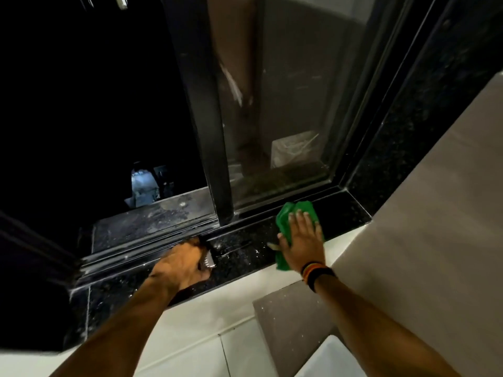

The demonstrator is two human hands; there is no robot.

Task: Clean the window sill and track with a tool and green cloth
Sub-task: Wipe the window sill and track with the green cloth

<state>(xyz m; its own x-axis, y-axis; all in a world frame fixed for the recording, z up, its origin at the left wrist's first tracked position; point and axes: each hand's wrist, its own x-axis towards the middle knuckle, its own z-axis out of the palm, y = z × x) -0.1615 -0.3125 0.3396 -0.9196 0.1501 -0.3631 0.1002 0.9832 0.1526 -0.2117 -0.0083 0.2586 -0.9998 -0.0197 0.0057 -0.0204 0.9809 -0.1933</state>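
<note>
While the left hand (181, 263) grips a metal-ended tool (208, 261) at the window track (152, 250), lower centre, the right hand (302, 240) presses flat, fingers spread, on the green cloth (284, 219) on the black sill (343, 213).

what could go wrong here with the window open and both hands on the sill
The left hand works the tool at the track beside the open, dark side of the window; a slip could send it outside. The right hand presses flat on the green cloth, which overhangs the sill edge and might slide off.
</note>
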